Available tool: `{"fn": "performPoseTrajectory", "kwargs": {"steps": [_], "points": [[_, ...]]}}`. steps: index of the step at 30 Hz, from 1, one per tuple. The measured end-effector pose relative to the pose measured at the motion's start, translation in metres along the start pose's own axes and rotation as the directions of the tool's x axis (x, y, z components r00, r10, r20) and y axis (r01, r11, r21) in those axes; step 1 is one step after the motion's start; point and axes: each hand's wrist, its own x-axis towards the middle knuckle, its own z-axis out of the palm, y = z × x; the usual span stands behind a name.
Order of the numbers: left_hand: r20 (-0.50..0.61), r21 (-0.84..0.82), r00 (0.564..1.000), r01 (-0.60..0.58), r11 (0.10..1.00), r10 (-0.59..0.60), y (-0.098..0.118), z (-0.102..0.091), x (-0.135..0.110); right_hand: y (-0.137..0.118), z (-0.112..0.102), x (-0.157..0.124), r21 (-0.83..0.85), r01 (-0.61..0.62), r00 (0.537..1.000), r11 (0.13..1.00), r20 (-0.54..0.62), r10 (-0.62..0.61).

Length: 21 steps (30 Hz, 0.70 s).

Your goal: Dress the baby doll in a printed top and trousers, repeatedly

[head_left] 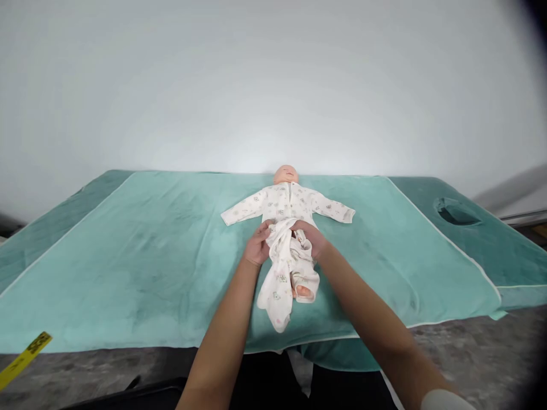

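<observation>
A baby doll (286, 174) lies on its back on a teal towel (149, 256), head toward the wall. It wears a white printed romper (284, 205) with both sleeves spread out sideways. My left hand (257, 246) and my right hand (311, 237) are both closed on bunched romper fabric at the doll's waist. The left romper leg (276, 296) hangs limp toward me. One bare doll foot (303, 291) pokes out of the other leg opening.
The towel covers a teal padded table (508, 250) with a face hole (455, 212) at the right end. A plain white wall stands behind. A yellow tape strip (23, 359) shows at the lower left, over a grey floor.
</observation>
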Motion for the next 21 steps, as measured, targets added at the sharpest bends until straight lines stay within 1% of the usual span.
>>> {"fn": "performPoseTrajectory", "kwargs": {"steps": [2, 4, 5, 7, 8, 9, 10, 11, 13, 15, 16, 18, 20, 21], "points": [[0.082, 0.029, 0.996, 0.042, 0.999, -0.044, 0.001, 0.0, -0.003, 0.008, -0.003, -0.001, 0.123, -0.068, 0.997, 0.99, 0.048, 0.062], [0.13, 0.041, 0.988, 0.075, 0.996, -0.079, 0.001, 0.0, -0.004, 0.014, -0.005, -0.003, 0.17, -0.065, 0.998, 0.983, 0.022, 0.062], [0.122, 0.027, 0.99, 0.07, 0.997, -0.073, 0.0, 0.001, -0.004, 0.016, -0.005, -0.004, 0.163, -0.043, 0.999, 0.986, -0.008, 0.045], [0.058, -0.022, 0.998, 0.033, 0.999, -0.032, -0.002, 0.002, -0.002, 0.017, -0.007, -0.009, 0.084, -0.006, 0.999, 0.996, -0.04, 0.01], [0.015, -0.042, 1.0, 0.012, 0.999, -0.011, -0.003, 0.003, -0.001, 0.016, -0.008, -0.012, 0.013, -0.003, 1.0, 1.0, -0.017, 0.003], [-0.023, -0.051, 1.0, -0.003, 0.999, 0.002, -0.003, 0.005, 0.0, 0.014, -0.009, -0.015, -0.08, -0.01, 0.999, 0.997, 0.039, 0.013], [-0.052, -0.049, 0.999, -0.007, 0.999, 0.005, -0.003, 0.006, 0.0, 0.011, -0.01, -0.018, -0.19, -0.019, 0.991, 0.982, 0.124, 0.044], [-0.071, -0.037, 0.997, -0.001, 0.999, -0.001, -0.003, 0.008, 0.0, 0.007, -0.01, -0.021, -0.306, -0.016, 0.971, 0.952, 0.221, 0.087], [-0.089, -0.016, 0.996, 0.017, 1.0, -0.018, -0.001, 0.011, -0.001, -0.001, -0.009, -0.025, -0.477, 0.04, 0.908, 0.878, 0.383, 0.167], [-0.087, -0.013, 0.996, 0.024, 1.0, -0.025, 0.002, 0.015, -0.003, -0.007, -0.007, -0.026, -0.523, 0.11, 0.851, 0.845, 0.489, 0.191], [-0.087, -0.013, 0.996, 0.025, 1.0, -0.026, 0.003, 0.016, -0.004, -0.009, -0.005, -0.026, -0.516, 0.13, 0.832, 0.847, 0.521, 0.189], [-0.091, -0.002, 0.995, 0.027, 1.0, -0.027, 0.005, 0.017, -0.007, -0.011, -0.001, -0.026, -0.5, 0.133, 0.803, 0.856, 0.56, 0.202], [-0.083, 0.019, 0.996, 0.025, 0.999, -0.024, 0.005, 0.016, -0.009, -0.011, 0.005, -0.027, -0.505, 0.118, 0.785, 0.855, 0.575, 0.231], [-0.072, 0.027, 0.997, 0.021, 0.999, -0.019, 0.005, 0.014, -0.009, -0.011, 0.008, -0.028, -0.511, 0.116, 0.782, 0.852, 0.575, 0.238]]}}
